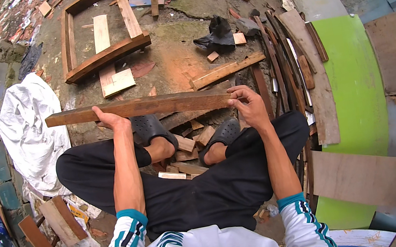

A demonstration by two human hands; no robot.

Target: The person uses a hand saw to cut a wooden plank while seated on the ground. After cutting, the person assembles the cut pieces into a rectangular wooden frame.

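Note:
A long brown wooden plank lies crosswise in front of me, raised above my shoes. My left hand is closed round it left of its middle, the thumb showing on the near face and the other fingers hidden beneath or behind. At the plank's right end, my right hand pinches the tip between thumb and fingers. Beyond the plank, a wooden frame rests on the ground, with a pale board inside it. Another wooden bar lies just past the plank's right half.
Wood offcuts are piled between my dark clogs. To the left lies a crumpled white sack. Long strips of wood and a lime-green panel lie on the right. A black plastic scrap sits farther ahead.

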